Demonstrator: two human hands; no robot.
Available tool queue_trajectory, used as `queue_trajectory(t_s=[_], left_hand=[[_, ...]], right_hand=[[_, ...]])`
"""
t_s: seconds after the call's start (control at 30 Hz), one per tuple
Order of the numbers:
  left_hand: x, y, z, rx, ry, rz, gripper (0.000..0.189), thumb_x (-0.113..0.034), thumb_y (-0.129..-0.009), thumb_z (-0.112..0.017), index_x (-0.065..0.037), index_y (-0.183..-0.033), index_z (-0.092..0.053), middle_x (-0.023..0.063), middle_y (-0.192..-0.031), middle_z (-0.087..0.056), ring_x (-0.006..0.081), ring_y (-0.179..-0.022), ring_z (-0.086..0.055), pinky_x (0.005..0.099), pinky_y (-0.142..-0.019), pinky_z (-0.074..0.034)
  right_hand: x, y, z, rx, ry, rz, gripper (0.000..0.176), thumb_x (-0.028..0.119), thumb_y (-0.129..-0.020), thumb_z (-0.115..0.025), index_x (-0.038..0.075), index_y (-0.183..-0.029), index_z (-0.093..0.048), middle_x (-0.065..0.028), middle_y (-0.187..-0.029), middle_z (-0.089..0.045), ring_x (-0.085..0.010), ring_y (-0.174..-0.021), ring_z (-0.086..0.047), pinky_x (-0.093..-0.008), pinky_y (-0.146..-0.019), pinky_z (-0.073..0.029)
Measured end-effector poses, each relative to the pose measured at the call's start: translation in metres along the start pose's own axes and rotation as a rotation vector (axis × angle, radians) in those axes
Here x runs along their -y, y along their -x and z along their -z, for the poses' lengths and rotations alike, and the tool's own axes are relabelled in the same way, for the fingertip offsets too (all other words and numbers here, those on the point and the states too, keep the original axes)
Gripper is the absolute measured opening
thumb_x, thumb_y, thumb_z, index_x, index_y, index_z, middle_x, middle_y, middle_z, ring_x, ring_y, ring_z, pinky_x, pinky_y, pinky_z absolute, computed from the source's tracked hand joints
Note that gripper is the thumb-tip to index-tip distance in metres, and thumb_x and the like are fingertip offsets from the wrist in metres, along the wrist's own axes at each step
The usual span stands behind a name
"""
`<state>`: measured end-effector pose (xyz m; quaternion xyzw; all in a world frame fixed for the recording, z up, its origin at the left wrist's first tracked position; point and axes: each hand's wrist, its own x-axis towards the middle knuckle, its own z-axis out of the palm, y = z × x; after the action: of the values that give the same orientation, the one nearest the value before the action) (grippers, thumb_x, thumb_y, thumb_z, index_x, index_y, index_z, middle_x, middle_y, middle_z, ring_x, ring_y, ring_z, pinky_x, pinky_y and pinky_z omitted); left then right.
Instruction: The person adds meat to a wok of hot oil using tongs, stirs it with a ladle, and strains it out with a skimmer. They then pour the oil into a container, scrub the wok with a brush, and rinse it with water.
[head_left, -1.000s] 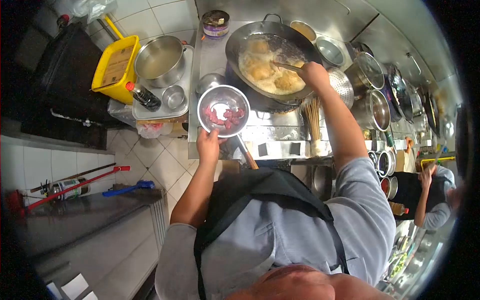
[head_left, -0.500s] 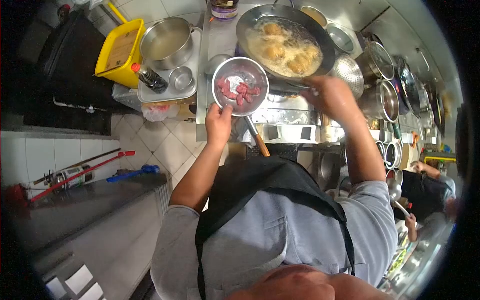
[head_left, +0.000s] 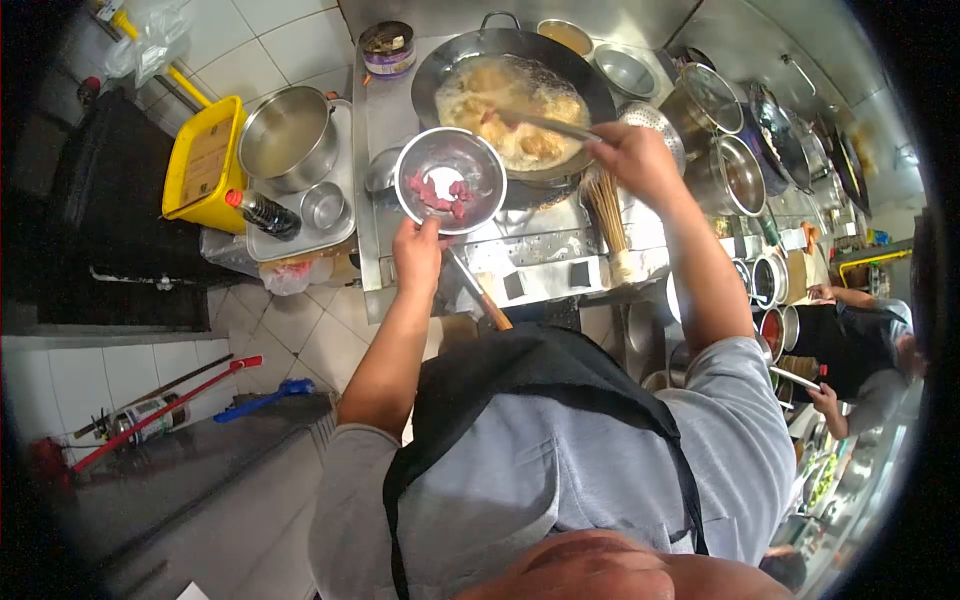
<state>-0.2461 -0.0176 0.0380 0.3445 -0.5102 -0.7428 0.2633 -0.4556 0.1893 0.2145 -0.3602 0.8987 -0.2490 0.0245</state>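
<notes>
My left hand [head_left: 417, 255] grips the near rim of a steel bowl [head_left: 488, 165], thumb over the edge, and tilts it beside the wok. Several pieces of raw red meat [head_left: 437, 197] lie in its bottom. Closed around the end of a long slim utensil [head_left: 560, 126], my right hand [head_left: 635, 158] is at the right side of the black wok [head_left: 435, 75]. The utensil reaches over the bubbling oil; motion blur hides its exact kind. Small reddish bits [head_left: 488, 116] show near its far end. Golden-brown pieces [head_left: 540, 143] float in the oil.
A wooden handle [head_left: 493, 310] sticks out below the bowl. Right of the wok are a perforated strainer [head_left: 655, 128], a bamboo brush [head_left: 607, 208] and pots [head_left: 738, 175]. At left, a tray [head_left: 345, 180] bears a large pot [head_left: 285, 140] and a dark bottle [head_left: 270, 215]. Another person [head_left: 850, 350] stands far right.
My right hand has moved up and extended the utensil over the wok's oil. The bowl stays in my left hand beside the wok. The whole view has shifted, moving the stove leftward.
</notes>
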Motion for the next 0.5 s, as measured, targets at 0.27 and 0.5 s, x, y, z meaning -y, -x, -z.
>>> queue_trajectory(t_s=[0.27,0.5], left_hand=[[0.014,0.005,-0.004,-0.037,0.148,0.08,0.025,-0.009,-0.093,-0.055,0.006,-0.113,-0.055,0.0126,-0.101,-0.061,0.0204,-0.087,-0.064,0.0345,-0.069,-0.061],[0.01,0.022,0.003,-0.097,0.132,0.047,0.025,-0.007,-0.095,-0.052,0.005,-0.116,-0.053,0.0138,-0.107,-0.062,0.0203,-0.09,-0.066,0.0334,-0.071,-0.061]], right_hand=[[-0.104,-0.106,-0.033,0.091,0.199,-0.058,0.035,0.034,-0.082,-0.062,0.004,-0.095,-0.073,-0.0194,-0.093,-0.07,-0.038,-0.085,-0.067,-0.0437,-0.081,-0.052],[-0.1,-0.102,-0.045,-0.08,0.382,-0.125,0.04,0.04,-0.088,-0.059,0.004,-0.103,-0.069,-0.0214,-0.092,-0.069,-0.0397,-0.089,-0.066,-0.0464,-0.081,-0.052]])
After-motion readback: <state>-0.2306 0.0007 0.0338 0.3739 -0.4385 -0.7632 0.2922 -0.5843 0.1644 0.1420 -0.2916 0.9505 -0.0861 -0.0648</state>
